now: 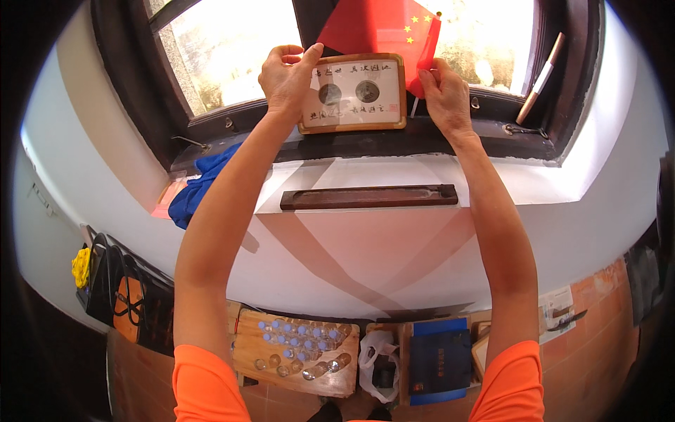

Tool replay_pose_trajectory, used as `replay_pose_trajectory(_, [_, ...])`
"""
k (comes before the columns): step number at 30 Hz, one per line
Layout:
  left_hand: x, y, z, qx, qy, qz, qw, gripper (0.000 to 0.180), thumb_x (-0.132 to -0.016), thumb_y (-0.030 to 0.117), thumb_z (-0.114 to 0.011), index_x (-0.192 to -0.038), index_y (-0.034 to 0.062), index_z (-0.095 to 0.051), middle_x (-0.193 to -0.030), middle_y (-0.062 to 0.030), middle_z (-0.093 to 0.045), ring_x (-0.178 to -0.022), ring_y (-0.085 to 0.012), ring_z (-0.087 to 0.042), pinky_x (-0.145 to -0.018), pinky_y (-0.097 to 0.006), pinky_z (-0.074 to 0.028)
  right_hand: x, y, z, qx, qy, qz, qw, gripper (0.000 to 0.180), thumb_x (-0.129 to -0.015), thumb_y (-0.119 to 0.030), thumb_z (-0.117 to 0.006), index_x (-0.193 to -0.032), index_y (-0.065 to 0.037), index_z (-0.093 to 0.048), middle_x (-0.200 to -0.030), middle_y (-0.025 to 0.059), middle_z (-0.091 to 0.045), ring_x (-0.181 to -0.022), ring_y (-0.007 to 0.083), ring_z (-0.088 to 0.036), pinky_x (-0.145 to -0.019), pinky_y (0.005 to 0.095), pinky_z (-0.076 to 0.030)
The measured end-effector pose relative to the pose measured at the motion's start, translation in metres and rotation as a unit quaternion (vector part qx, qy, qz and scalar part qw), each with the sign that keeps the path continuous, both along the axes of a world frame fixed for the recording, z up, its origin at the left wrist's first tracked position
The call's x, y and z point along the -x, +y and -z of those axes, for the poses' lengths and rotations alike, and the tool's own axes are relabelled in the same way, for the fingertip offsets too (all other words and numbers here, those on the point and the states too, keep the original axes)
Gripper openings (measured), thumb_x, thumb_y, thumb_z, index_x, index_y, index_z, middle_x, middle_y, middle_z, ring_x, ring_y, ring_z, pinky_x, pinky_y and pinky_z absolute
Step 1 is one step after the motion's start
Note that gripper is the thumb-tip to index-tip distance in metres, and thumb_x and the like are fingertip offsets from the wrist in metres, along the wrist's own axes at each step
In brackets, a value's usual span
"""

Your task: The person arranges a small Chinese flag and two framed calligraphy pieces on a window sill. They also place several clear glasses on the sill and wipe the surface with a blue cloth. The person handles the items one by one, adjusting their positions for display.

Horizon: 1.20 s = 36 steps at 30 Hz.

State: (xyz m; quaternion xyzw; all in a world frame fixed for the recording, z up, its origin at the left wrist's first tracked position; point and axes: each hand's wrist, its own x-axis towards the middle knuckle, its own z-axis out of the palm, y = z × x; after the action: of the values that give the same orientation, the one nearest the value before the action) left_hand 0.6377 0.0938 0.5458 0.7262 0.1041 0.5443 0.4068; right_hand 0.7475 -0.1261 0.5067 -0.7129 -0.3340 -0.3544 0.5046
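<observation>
Floor, bottom of frame: a wooden tray [299, 355] dotted with small clear and bluish round pieces sits lower centre; right of it a white plastic bag [377, 352] and a dark blue box [439, 359]. Black bags [130, 299] lean at lower left.

My arms: both rise from the lower edge in orange sleeves and stretch up to the window at top centre.

Ledge, middle of frame: a long dark wooden bar [369, 197] lies flat on the white sill [492, 183], apart from my hands. A blue cloth [200, 186] is bunched at the sill's left end.

Framed plaque, top centre: a wood-framed plaque [354, 93] with a pale face and two round dark medallions stands upright on the dark window frame [394, 141], leaning back toward the glass.

Left hand: my left hand [285, 77] grips the plaque's upper left corner, thumb on the front, fingers curled behind.

Right hand: my right hand [444, 91] is at the plaque's right edge, fingers pinched around the thin stick of a small red flag [380, 24]. I cannot tell if it touches the plaque as well.

Flag: its red cloth spreads behind and above the plaque.

Far right: a wooden-handled tool [540, 77] leans in the window corner.

Step in hand, my judgement: I seem to be arranging the plaque and flag together on the window frame.

Next move calls for: a steady left grip so the plaque does not tip, and careful placing of the flag stick beside it.
</observation>
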Motion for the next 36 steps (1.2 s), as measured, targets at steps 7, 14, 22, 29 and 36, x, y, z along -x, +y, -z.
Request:
replay_pose_trajectory(7, [-0.003,-0.010,0.010,0.047,-0.097,0.035,0.994,0.039,-0.078,0.034,-0.080,-0.099,0.0049,-0.064,-0.081,-0.0015,-0.061,-0.072,-0.0093,-0.056,-0.064,-0.023,-0.047,-0.004,0.002,0.003,-0.024,-0.018,-0.049,0.998,0.017,-0.091,-0.020,-0.056,-0.092,-0.002,-0.058,-0.085,0.0160,-0.069,-0.082,0.0355,-0.066,-0.071,0.0401,-0.050])
replay_pose_trajectory(14, [-0.004,-0.007,0.014,0.024,-0.119,0.061,0.991,0.042,-0.078,0.032,-0.081,-0.105,0.0059,-0.063,-0.077,0.0025,-0.058,-0.070,-0.0070,-0.054,-0.064,-0.021,-0.046,0.000,0.000,0.000,-0.061,0.017,-0.120,0.991,0.010,-0.093,-0.012,-0.055,-0.095,-0.003,-0.059,-0.088,0.0111,-0.072,-0.079,0.0216,-0.070,-0.071,0.0328,-0.051])
replay_pose_trajectory(22, [-0.003,-0.003,0.012,0.027,-0.092,0.065,0.993,0.037,-0.080,0.028,-0.078,-0.105,0.0059,-0.064,-0.078,0.0005,-0.058,-0.074,-0.0089,-0.056,-0.066,-0.023,-0.048,0.002,0.000,-0.002,-0.083,0.032,-0.231,0.969,0.012,-0.093,-0.004,-0.054,-0.104,-0.001,-0.060,-0.094,0.0063,-0.069,-0.086,0.0094,-0.060,-0.079,0.0244,-0.047])
replay_pose_trajectory(29, [-0.005,-0.002,0.007,0.081,-0.060,0.104,0.990,0.028,-0.082,0.020,-0.074,-0.103,0.0045,-0.064,-0.084,-0.0043,-0.061,-0.079,-0.0124,-0.059,-0.067,-0.026,-0.050,0.010,-0.001,-0.008,-0.129,0.070,-0.357,0.922,0.016,-0.095,-0.002,-0.051,-0.108,0.000,-0.061,-0.097,0.0031,-0.068,-0.089,0.0079,-0.058,-0.082,0.0231,-0.046])
replay_pose_trajectory(36, [-0.005,-0.010,-0.001,0.113,-0.028,0.050,0.992,0.032,-0.081,0.021,-0.074,-0.106,0.0043,-0.062,-0.086,-0.0053,-0.061,-0.078,-0.0140,-0.061,-0.067,-0.027,-0.053,0.010,-0.001,-0.006,-0.099,0.076,-0.312,0.942,0.016,-0.095,-0.005,-0.050,-0.105,0.001,-0.061,-0.092,0.0035,-0.068,-0.083,0.0082,-0.060,-0.075,0.0236,-0.050])
